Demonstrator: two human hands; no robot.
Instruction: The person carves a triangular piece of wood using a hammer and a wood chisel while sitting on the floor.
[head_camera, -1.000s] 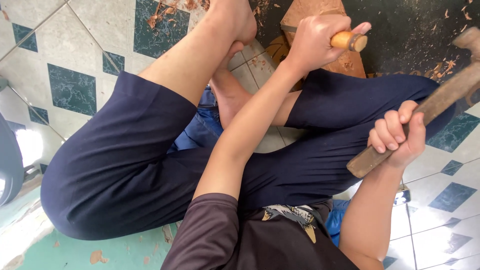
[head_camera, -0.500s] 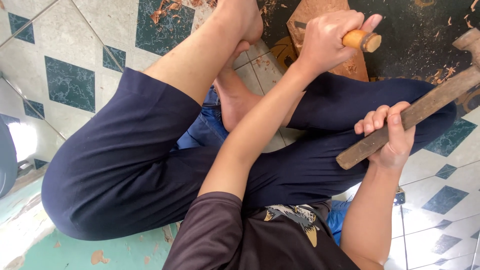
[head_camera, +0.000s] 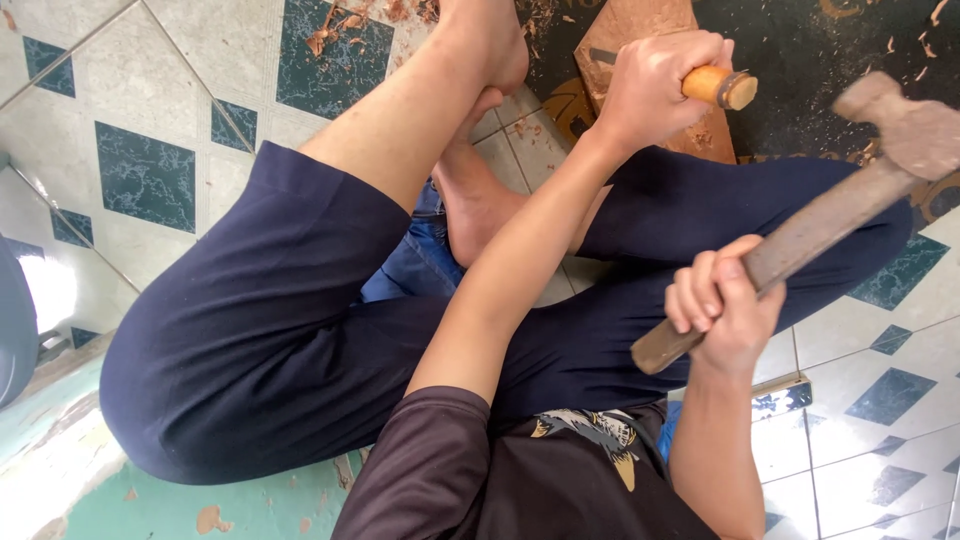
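Head view, looking straight down on a person sitting cross-legged on a tiled floor (head_camera: 160, 120), white tiles set with dark teal squares. No packages or signs show; the only printed thing is a pale graphic on the front of the person's dark brown shirt (head_camera: 590, 432), near the hem, too folded to make out.

The left hand (head_camera: 655, 85) is wrapped fully closed around the light wooden handle of a chisel (head_camera: 722, 87), fingers curled tight so only the rounded butt end sticks out to the right of the fist. The blade is hidden under the hand. That fist sits right over a reddish-brown wooden board (head_camera: 640, 25) lying at the top of the frame, partly on a dark mat (head_camera: 830, 50) scattered with wood shavings (head_camera: 350, 20), which also lie on the tiles beside the bare foot (head_camera: 480, 190).

The right hand (head_camera: 725, 305) is clenched shut around the lower part of a hammer (head_camera: 800, 235), its weathered wooden shaft slanting up and to the right, with the worn metal head raised at the far right edge, well apart from the chisel's butt. A short stub of the shaft pokes out below the fist.

Dark navy shorts (head_camera: 260, 340) cover both thighs, and a bit of blue cloth (head_camera: 415, 265) shows between the legs. At the far left edge a grey rounded object (head_camera: 12, 320) is cut off by the frame.
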